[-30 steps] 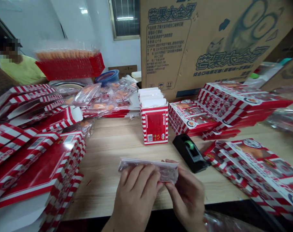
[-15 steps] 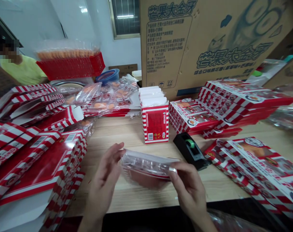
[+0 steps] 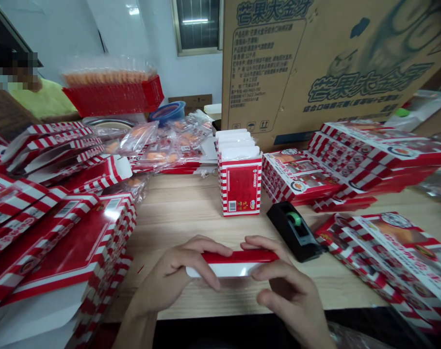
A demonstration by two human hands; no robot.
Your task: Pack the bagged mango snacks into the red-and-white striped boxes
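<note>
Both my hands are at the table's front edge, gripping a flat red-and-white package (image 3: 233, 263) held low over the wood. My left hand (image 3: 172, 274) wraps its left end, and my right hand (image 3: 287, 286) holds its right end. Fingers of both hands lie across its top. Its printed face is hidden from this angle. Close by, a black tape dispenser (image 3: 295, 231) with a green tape core stands to the right. A red-and-white striped upright box (image 3: 240, 188) with white inserts stands ahead.
Stacks of red-and-white striped boxes (image 3: 71, 232) cover the left of the wooden table (image 3: 176, 203), and more (image 3: 387, 247) lie on the right. Clear bags of orange items (image 3: 165, 145) sit at the back. A large cardboard carton (image 3: 315, 63) stands behind. A person in a yellow shirt (image 3: 41, 99) is at far left.
The package has turned so that its red-and-white edge faces me, and its clear wrap no longer shows. My hands have moved closer together and shut around it.
</note>
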